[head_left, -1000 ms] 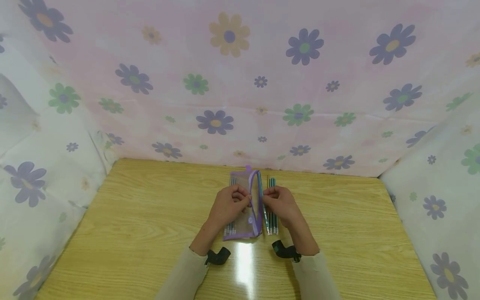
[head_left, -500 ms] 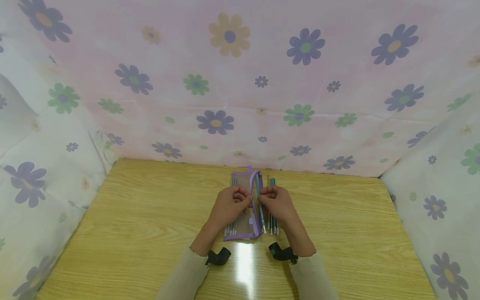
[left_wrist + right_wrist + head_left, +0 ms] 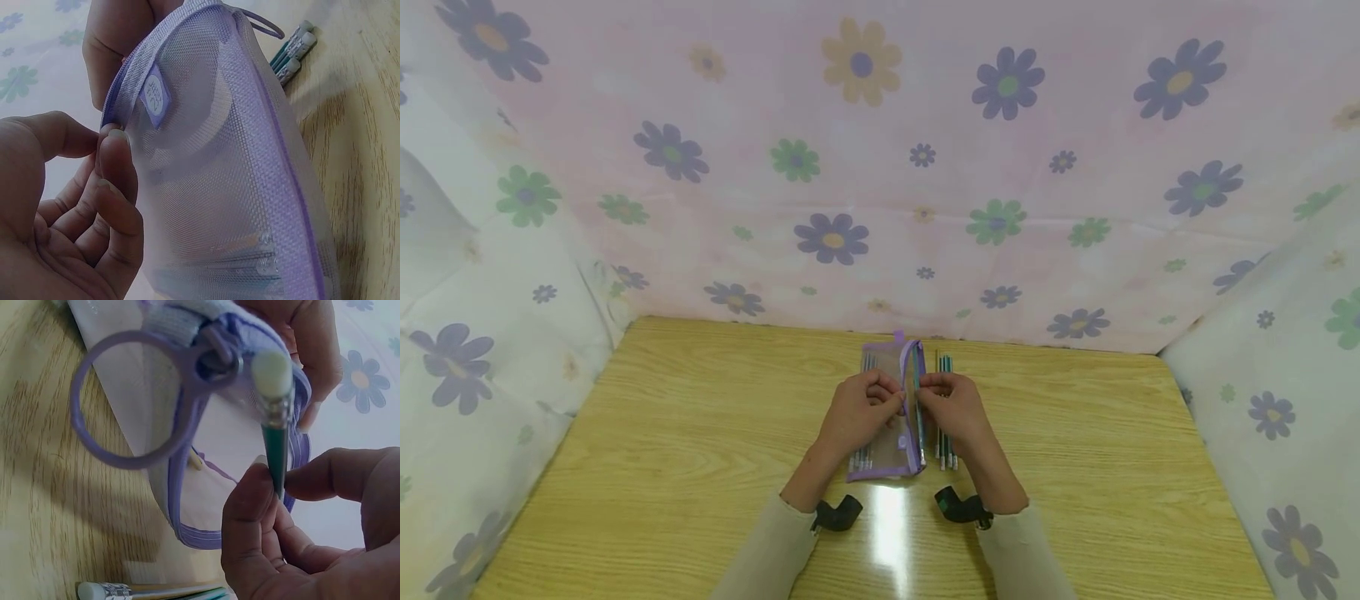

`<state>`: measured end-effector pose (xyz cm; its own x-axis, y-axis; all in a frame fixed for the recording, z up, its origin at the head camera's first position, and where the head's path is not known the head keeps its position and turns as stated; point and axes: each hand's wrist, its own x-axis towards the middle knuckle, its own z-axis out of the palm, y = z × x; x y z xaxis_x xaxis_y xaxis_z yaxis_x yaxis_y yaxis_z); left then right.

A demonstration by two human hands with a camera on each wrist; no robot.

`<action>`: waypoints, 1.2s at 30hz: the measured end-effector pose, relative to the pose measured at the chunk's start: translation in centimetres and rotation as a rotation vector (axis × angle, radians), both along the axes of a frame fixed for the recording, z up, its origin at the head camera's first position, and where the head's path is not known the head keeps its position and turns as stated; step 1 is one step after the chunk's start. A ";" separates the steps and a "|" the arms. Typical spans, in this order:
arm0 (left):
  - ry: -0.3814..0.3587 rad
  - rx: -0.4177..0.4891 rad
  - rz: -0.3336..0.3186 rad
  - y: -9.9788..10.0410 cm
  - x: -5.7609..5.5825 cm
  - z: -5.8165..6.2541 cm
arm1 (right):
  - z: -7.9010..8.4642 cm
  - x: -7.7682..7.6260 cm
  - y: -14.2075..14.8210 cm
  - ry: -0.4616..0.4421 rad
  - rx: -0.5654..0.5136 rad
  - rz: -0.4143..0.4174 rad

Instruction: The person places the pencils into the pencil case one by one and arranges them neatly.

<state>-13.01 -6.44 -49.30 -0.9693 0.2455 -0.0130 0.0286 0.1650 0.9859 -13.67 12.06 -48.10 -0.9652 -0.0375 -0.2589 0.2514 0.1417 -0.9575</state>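
A mesh zip pouch (image 3: 887, 460) with purple edging lies on the table, its zip mouth gaping along the right side. My left hand (image 3: 859, 412) pinches the mouth's left edge between thumb and index finger. Between thumb and fingertips, my right hand (image 3: 961, 412) holds a teal pencil (image 3: 275, 450) with a white eraser. In the head view that pencil overlaps the mouth, running lengthwise along it; the eraser end is near me, beside the zip's ring pull (image 3: 76, 406). Several pencils (image 3: 250, 265) show through the mesh inside the pouch.
Several loose pencils (image 3: 946, 454) lie side by side on the wooden table (image 3: 700, 433), right of the pouch and partly under my right hand. Flowered cloth (image 3: 925, 192) hangs along the table's back and sides. Black wrist-worn devices (image 3: 838, 512) stick out under both wrists.
My right hand has moved slightly left, bringing the pencil from beside the pouch's right edge over into its mouth. The left hand keeps its pinch in the same place.
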 end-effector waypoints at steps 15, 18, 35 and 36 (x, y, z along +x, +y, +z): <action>0.038 0.000 0.028 0.3 0.6 -0.8 | -0.9 0.5 -0.6 0.050 0.019 -0.015; 0.039 -0.006 0.036 0.4 0.7 -0.8 | -1.0 0.7 -0.5 0.056 0.015 -0.001; 0.023 -0.021 0.042 0.1 -0.3 -0.5 | -0.7 -0.3 -0.2 0.052 -0.010 -0.013; 0.023 -0.023 0.043 0.0 -0.4 -0.4 | -0.6 -0.4 0.0 0.056 0.006 -0.017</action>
